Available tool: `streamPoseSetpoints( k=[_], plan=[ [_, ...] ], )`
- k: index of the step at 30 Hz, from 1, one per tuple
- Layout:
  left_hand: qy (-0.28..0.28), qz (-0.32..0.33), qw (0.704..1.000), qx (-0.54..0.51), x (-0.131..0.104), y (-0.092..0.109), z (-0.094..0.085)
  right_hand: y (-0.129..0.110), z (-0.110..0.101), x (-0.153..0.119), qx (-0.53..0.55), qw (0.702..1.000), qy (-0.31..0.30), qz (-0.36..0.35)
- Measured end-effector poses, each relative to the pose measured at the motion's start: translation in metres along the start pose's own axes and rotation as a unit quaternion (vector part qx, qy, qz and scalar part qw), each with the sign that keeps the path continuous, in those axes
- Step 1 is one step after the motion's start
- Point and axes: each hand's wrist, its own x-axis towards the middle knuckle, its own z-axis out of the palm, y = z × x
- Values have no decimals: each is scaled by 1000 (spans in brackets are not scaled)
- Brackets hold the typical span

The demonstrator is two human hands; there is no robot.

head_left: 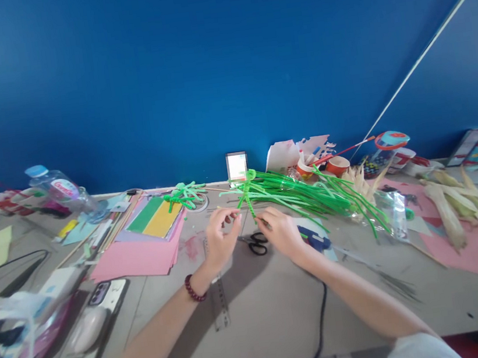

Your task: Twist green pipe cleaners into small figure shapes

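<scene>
A green fuzzy stem piece (249, 195), bent and twisted, stands up between my two hands above the table. My left hand (223, 234) has its fingers pinched at the piece's left strand. On the other side, my right hand (279, 231) pinches the lower end of the same piece. Black-handled scissors (257, 243) lie on the table just below and between the hands. Behind and to the right spreads a large bundle of green stems (306, 190). A clear ruler (220, 305) lies under my left wrist.
Pink paper (135, 258) and coloured sheets lie left. A phone (109, 296), a white mouse (90, 329) and a bottle (57, 185) are farther left. A blue glue gun (315, 238) with a black cable lies by my right wrist; corn husks (450, 210) are right.
</scene>
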Motion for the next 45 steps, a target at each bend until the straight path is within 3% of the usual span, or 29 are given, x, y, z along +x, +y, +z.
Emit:
streamPoseSetpoints(
  k=[4,9,12,17,22,24,26,29,32,33,35,37,39,42,45],
  plan=[
    [-30,-12,999,-7,-1,-4,3,-7,3,-5,-87,996,1,-38],
    [-6,-125,990,-71,1,-20,10,-15,3,-9,-126,990,3,-63],
    [-4,-153,985,-80,2,-22,12,-16,3,-11,-115,990,-15,-80],
    [-9,-177,977,-121,3,-14,11,-10,2,-7,4,995,-40,-90],
    [-38,-230,943,-237,4,-12,8,-5,0,4,228,973,-32,-9],
    [-54,-256,921,-290,4,-15,9,-3,3,7,311,948,-51,38],
    [-71,-274,896,-342,3,-16,10,-2,7,6,410,901,-90,108],
    [-107,-284,865,-400,1,-16,12,-2,14,1,566,776,-167,224],
    [-159,-286,846,-422,-1,-15,13,-8,17,-4,664,667,-214,262],
    [-174,-285,842,-423,-2,-14,13,-11,17,-5,682,647,-218,262],
    [-188,-282,843,-417,-2,-14,12,-14,17,-6,695,636,-210,263],
    [-177,-275,858,-396,-1,-14,12,-15,16,-5,680,655,-191,268],
    [-151,-268,880,-361,1,-15,11,-13,14,-2,636,700,-176,272],
    [-94,-267,911,-302,3,-14,12,-9,9,3,497,824,-147,228],
    [-40,-266,933,-240,2,-13,13,-8,3,5,302,942,-75,127]
  ],
)
